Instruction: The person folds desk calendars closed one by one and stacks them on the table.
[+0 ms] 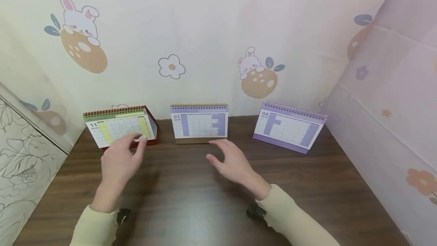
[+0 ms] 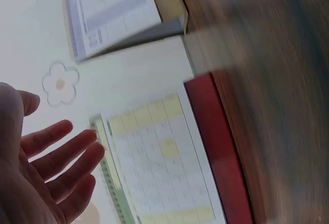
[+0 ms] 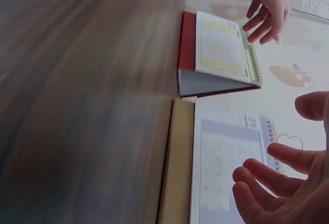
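Observation:
Three desk calendars stand in a row: a green and yellow one on a red base (image 1: 119, 126) at the left, a lilac one on a tan base (image 1: 201, 124) in the middle, a purple one (image 1: 290, 126) at the right. My left hand (image 1: 121, 158) hovers in front of the left calendar, fingers loosely bent and holding nothing. My right hand (image 1: 233, 162) is held before the middle calendar's lower right edge, empty, thumb and fingers apart. In the left wrist view the left hand (image 2: 46, 172) is beside the spiral edge of the green calendar (image 2: 159, 157).
The dark wood table (image 1: 194, 185) carries the calendars near its back edge. Behind them hangs a pale cloth (image 1: 205, 22) with rabbit and flower prints. More printed cloth (image 1: 385, 98) lines the right side, and a floral panel (image 1: 27, 162) the left.

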### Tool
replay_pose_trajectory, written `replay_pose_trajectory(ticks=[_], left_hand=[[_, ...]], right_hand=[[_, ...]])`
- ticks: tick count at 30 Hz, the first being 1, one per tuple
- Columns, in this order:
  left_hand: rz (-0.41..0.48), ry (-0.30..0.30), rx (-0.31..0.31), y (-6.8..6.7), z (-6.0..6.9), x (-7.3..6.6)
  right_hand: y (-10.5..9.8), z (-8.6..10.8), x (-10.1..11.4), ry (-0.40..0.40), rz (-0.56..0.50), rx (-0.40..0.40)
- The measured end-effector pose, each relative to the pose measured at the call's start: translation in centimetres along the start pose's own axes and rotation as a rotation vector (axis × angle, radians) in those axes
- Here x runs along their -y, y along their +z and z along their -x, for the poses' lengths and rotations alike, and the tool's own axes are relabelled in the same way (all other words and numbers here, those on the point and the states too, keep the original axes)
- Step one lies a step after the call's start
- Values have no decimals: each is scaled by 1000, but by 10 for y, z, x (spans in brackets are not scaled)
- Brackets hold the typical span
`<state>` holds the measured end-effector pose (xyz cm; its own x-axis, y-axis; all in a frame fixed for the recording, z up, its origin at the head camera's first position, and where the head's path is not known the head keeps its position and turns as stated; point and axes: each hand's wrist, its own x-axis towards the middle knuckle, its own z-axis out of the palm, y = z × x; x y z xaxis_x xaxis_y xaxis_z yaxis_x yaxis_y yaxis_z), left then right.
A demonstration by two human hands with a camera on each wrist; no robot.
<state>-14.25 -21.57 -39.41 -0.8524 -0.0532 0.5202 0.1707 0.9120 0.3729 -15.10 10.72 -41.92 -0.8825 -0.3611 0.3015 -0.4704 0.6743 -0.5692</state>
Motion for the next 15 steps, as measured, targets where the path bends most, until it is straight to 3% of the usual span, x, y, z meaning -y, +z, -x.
replay_pose_trajectory(ticks=[3, 10, 12, 15], left_hand=[[-3, -59, -63, -7, -4, 14], [-49, -367, -59, -27, -15, 58], [8, -434, -59, -28, -18, 70], [168, -599, -64, -29, -25, 87]], right_hand=[[8, -10, 10, -3, -20, 17], [38, -43, 29, -13, -187, 112], [45, -50, 34, -12, -235, 117], [51, -58, 43, -33, -280, 125]])
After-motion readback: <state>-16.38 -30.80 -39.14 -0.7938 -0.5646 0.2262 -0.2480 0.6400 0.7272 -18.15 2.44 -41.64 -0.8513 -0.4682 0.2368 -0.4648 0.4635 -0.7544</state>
